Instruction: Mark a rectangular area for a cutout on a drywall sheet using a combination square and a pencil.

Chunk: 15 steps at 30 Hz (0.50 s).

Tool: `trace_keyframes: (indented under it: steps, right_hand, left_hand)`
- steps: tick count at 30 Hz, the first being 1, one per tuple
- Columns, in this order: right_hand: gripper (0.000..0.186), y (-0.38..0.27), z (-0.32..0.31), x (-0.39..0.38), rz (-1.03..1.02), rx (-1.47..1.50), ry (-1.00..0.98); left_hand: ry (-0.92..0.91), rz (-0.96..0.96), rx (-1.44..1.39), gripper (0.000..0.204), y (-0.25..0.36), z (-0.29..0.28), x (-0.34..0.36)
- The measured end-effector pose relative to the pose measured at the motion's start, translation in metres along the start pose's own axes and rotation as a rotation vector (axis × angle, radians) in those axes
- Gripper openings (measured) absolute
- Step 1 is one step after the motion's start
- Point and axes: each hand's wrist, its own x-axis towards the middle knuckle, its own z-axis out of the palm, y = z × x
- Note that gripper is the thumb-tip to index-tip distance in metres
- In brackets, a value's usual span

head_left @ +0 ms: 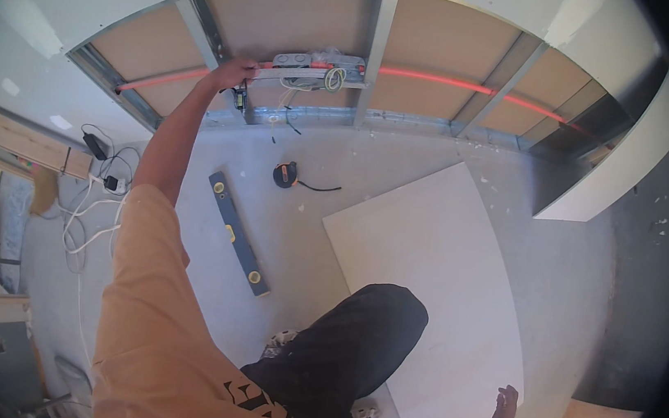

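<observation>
My left hand [233, 73] reaches to the opened wall frame, its fingers closed on the left end of a light metal crosspiece [296, 77]. Grey electrical boxes [292, 60] and a coil of pale wires [334, 79] are at that crosspiece. A red conduit [440, 79] runs sideways through the studs. Just below my left hand, a small dark device [239, 98] sits against a stud. Down at the right, my right hand [505, 406] is near the edge of a large white board [444, 263], fingers loosely apart, with nothing clearly visible in them.
On the floor lie a spirit level [238, 233] and a tape measure [285, 174] with a dark strap. Cables and a plug [113, 184] trail at the left beside a wooden beam [21, 136]. A white panel [619, 171] leans at the right.
</observation>
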Motion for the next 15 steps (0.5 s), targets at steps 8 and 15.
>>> trace_keyframes:
  steps: [8,15]
  right_hand:
    - [0.020,-0.006,0.005,0.003,-0.036,-0.005,-0.005]
    - [0.022,-0.010,0.003,0.003,-0.010,0.069,0.005]
  left_hand:
    - [-0.044,0.032,0.037,0.027,-0.003,-0.014,-0.014]
    - [0.001,-0.040,-0.188,0.023,0.001,-0.004,-0.021]
